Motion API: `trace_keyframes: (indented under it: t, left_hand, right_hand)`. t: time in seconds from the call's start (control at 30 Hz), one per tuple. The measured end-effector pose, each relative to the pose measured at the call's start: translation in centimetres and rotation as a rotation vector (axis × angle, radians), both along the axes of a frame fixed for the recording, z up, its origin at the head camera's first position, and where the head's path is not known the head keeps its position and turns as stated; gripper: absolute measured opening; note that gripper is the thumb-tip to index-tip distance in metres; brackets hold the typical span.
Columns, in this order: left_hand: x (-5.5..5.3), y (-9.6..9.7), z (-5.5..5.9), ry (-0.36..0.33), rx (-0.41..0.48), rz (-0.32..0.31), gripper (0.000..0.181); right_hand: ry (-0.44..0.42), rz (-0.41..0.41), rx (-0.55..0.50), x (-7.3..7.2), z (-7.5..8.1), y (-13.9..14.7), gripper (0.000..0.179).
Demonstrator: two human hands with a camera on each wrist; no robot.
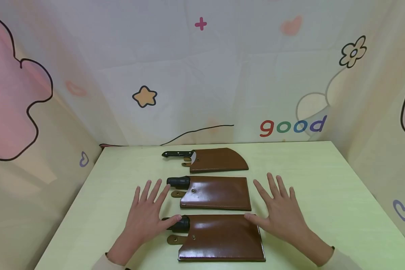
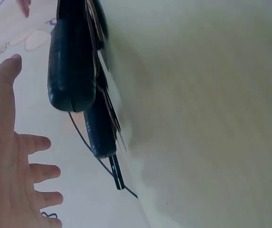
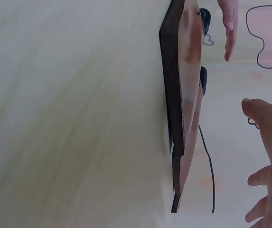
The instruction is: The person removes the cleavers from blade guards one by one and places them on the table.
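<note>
Three knives lie in brown leather sheaths in a column, handles to the left. The far knife [image 1: 178, 154] has a black riveted handle, and its sheath [image 1: 219, 160] has a curved end. Thick black handles show on the middle cleaver [image 1: 178, 182] and the near cleaver [image 1: 181, 224]; their sheaths [image 1: 219, 193] are squarer, with snap straps. My left hand [image 1: 146, 219] is spread flat beside the handles, its thumb overlapping the near handle in the head view. Fingers spread, my right hand [image 1: 281, 210] hovers by the sheaths' right ends. Both hands hold nothing; the wrist views show them raised off the table.
The pale yellow-green table [image 1: 324, 180] carries the row of knives at its middle. A printed cloth [image 1: 175, 45] with a star, a flower and the word "good" hangs behind it and along both sides.
</note>
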State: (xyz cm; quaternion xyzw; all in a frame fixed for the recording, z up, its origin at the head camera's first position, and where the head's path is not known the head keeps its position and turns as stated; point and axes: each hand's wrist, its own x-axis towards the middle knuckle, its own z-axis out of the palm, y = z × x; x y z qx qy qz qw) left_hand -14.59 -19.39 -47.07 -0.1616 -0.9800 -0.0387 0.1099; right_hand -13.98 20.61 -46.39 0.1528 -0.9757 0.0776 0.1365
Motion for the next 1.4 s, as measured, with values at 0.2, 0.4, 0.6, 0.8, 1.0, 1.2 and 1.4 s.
trace_keyframes:
  t: [0.2,0.4,0.6,0.8,1.0,1.2,1.4]
  left_hand:
    - [1.1,0.6,-0.4,-0.016,0.015,-0.024,0.098]
    - [2.2,1.2,-0.5,-0.064,0.027,-0.03,0.098]
    - [2.8,1.3,-0.4,-0.141,0.088,-0.073,0.097]
    - [2.6,1.1,0.2,-0.281,0.169,-0.113,0.099]
    - [2.1,0.9,0.2,-0.403,0.245,-0.126,0.096]
    - [1.5,0.7,0.2,-0.45,0.292,-0.164,0.091]
    - [1.2,0.7,0.0,-0.476,0.306,-0.188,0.079]
  right_hand:
    - [-0.005,0.024,0.004,0.7,0.1,-0.6,0.099]
    - [-0.048,0.049,-0.011,1.6,0.0,-1.3,0.101]
    - [-0.087,0.102,-0.04,2.4,-0.5,-1.9,0.099]
    - [-0.181,0.145,-0.077,2.8,-0.9,-2.6,0.102]
    - [-0.238,0.193,-0.072,3.3,-1.4,-2.9,0.104]
    - [-0.316,0.232,-0.091,3.4,-1.4,-3.1,0.107]
    - [-0.373,0.267,-0.086,3.4,-1.9,-2.8,0.115]
